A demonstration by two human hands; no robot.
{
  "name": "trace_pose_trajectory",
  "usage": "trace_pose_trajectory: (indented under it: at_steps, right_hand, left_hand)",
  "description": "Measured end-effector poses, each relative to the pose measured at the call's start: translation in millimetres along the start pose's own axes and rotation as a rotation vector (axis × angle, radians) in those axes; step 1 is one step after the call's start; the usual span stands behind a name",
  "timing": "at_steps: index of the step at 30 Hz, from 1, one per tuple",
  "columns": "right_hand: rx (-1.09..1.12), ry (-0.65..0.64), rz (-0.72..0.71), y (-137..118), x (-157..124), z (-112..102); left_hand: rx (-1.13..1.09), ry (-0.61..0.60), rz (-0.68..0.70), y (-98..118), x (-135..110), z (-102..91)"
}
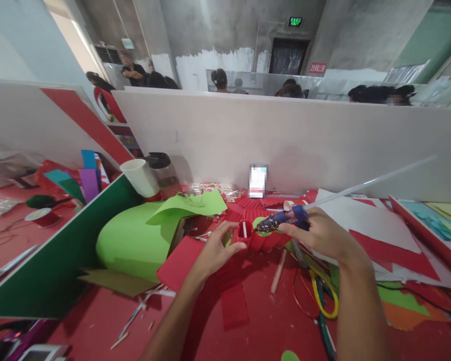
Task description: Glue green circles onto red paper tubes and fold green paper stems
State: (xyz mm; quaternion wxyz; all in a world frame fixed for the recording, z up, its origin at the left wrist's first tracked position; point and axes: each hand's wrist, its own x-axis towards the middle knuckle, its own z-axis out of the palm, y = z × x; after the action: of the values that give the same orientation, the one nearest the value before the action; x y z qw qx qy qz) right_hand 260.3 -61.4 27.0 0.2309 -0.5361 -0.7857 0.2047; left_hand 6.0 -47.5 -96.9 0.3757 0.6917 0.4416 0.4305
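Observation:
Between the thumb and fingers of my left hand [223,245] is a small red paper tube [244,230] with a white strip inside. In my right hand [326,233] is a blue glue gun [287,216], a long clear glue stick [379,178] jutting from its back. Its nozzle points left, close to the tube's rim; I cannot tell whether they touch. Beneath the gun lies a pleated red paper piece [265,244] with a green disc [262,225] on it. A red paper strip [234,306] rests on the table in front.
Yellow-handled scissors [325,296] lie by my right forearm. Rolled green sheet [131,240], white cup [140,176] and dark-lidded jar [163,170] stand left. A lit phone [257,180] leans on the white partition [210,130]. White and red sheets [376,235] cover the right side.

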Motion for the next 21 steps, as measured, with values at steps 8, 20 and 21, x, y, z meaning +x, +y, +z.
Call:
trace_pose_trajectory:
  at_steps: [8, 20, 21]
  right_hand:
    - [-0.034, 0.031, 0.034, 1.0, -1.1, -1.7]
    - [-0.073, -0.005, 0.023, -3.2, -1.5, -1.4]
    - [-0.072, -0.010, 0.025, -3.6, -1.8, -1.4]
  left_hand:
    - [0.017, -0.001, -0.031, 1.5, 0.6, 1.3]
    - [0.011, -0.003, -0.030, -0.6, 0.9, 1.5]
    - [0.013, -0.003, -0.029, -0.8, 0.8, 1.5]
